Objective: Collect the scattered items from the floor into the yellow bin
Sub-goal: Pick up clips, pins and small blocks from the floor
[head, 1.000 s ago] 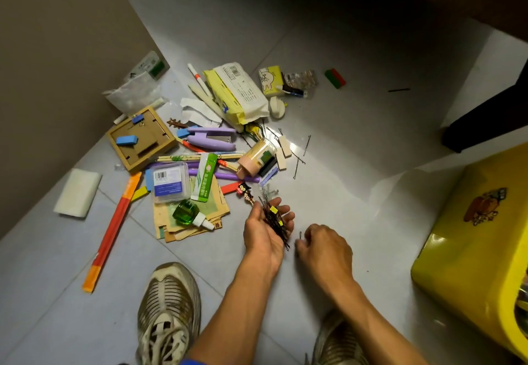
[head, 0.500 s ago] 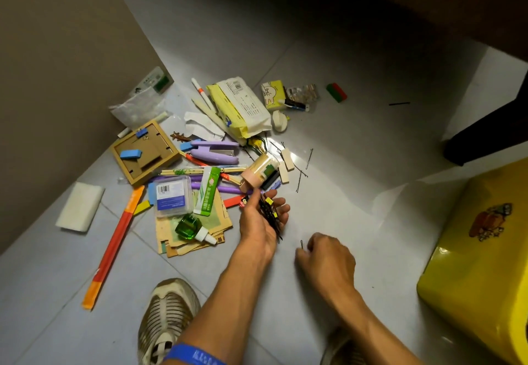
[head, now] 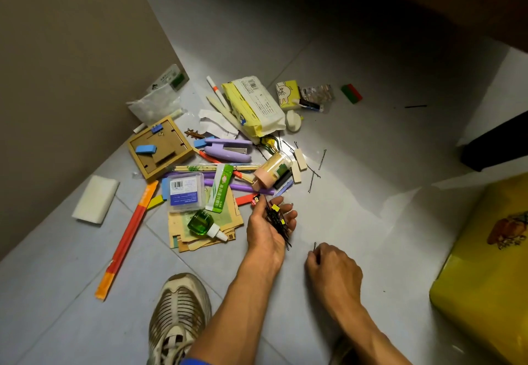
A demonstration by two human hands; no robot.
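Observation:
My left hand (head: 270, 229) is cupped, palm up, around a bundle of black hairpins (head: 277, 223) with small yellow tags. To its right, my right hand (head: 333, 269) pinches a single hairpin (head: 315, 246) that sticks up from the fingertips just above the floor. More loose hairpins (head: 314, 174) lie on the tiles beyond. The yellow bin (head: 483, 279) stands at the right edge, partly cut off. A pile of scattered items spreads left and ahead: a green bottle (head: 201, 223), a clear plastic box (head: 185, 192), a purple stapler (head: 228, 150) and a yellow-white wipes pack (head: 254, 106).
A wooden frame (head: 158, 147), an orange ruler (head: 127, 237), a white sponge (head: 95, 199) and a red-green block (head: 351, 93) lie on the grey tile floor. A beige wall (head: 71, 50) rises at left. My shoe (head: 178, 316) is at the bottom; a dark furniture leg (head: 494, 143) stands at right.
My right hand has stayed low by the floor with the pin pinched and drawn a little away from my left hand. The view has shifted slightly; the bundle stays in my left hand.

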